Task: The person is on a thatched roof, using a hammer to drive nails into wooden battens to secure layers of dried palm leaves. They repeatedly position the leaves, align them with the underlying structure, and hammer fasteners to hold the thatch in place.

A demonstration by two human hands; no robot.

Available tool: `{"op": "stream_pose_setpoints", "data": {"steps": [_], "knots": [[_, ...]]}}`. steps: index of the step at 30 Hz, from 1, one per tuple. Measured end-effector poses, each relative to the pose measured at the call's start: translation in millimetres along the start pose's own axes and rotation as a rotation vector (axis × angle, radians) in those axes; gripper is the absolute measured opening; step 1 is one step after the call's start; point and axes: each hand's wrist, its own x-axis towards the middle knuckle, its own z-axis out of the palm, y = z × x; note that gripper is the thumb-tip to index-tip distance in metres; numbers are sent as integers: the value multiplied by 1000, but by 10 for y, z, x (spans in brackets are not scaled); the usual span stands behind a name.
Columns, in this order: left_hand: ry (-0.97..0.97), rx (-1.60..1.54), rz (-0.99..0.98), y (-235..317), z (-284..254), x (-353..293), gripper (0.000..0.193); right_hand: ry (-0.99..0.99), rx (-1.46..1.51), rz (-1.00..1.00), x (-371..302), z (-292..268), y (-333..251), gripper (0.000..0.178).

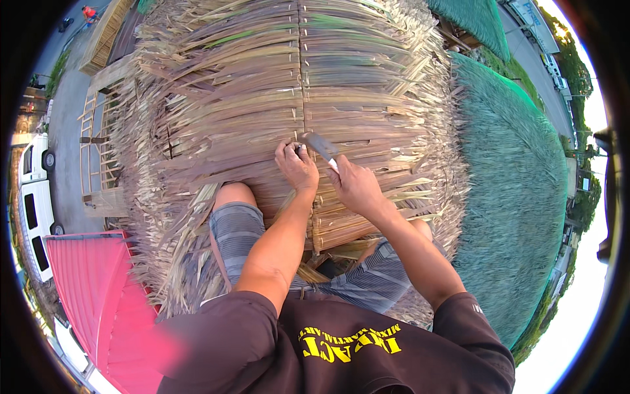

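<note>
I straddle a roof of dry palm-leaf thatch [249,125], split down the middle by a thin ridge seam [302,72]. My right hand [356,188] is closed round the handle of a broad-bladed knife [319,146]. Its grey blade slants up and left, the tip close to the seam and just beyond my left fingertips. Curled against the leaves at the seam is my left hand [298,167], its fingers pinched together. A small dark bit shows at those fingers, but what they hold is mostly hidden.
To the right is a green-edged thatched roof [512,190]. A red sheet roof [98,295] lies at lower left, near a white van [36,210]. Bamboo framing [98,151] stands beyond the thatch's left edge. A person in orange [90,13] is far off at upper left.
</note>
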Motion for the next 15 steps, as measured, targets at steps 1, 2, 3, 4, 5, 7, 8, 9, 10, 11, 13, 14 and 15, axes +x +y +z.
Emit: {"op": "stream_pose_setpoints", "data": {"steps": [1,2,3,4,5,7,8,9,10,11,13,14,15], "knots": [[8,12,1,-12,10,-4,17,-3,-11,-14,35,11,-45,27],[15,26,1,-25,14,-12,18,4,-14,-42,55,37,-80,28],[21,54,-2,-32,23,-12,18,-44,-28,-39,105,59,-93,28],[-10,67,-31,-39,23,-18,22,-34,-61,-22,138,89,-97,27],[-18,59,-25,-43,27,-14,23,-83,-106,28,172,115,-93,27],[-39,63,-23,-43,20,-14,25,-117,-132,68,203,161,-76,27],[-44,54,-47,-39,13,-15,26,-103,-112,58,219,176,-69,29],[-50,44,-59,-34,5,-15,27,-63,-99,43,218,188,-66,30],[-85,39,-101,-28,-3,-16,28,-67,-77,24,221,194,-66,29],[-68,37,-75,-22,-17,-23,28,-44,-60,2,218,200,-70,28],[-82,57,-67,-4,-35,-23,28,-45,-77,30,223,195,-81,28],[-89,34,-64,7,-41,-20,28,-68,-114,80,221,189,-84,28],[-91,32,-65,19,-45,-12,29,-48,-129,96,229,182,-82,28]]}}
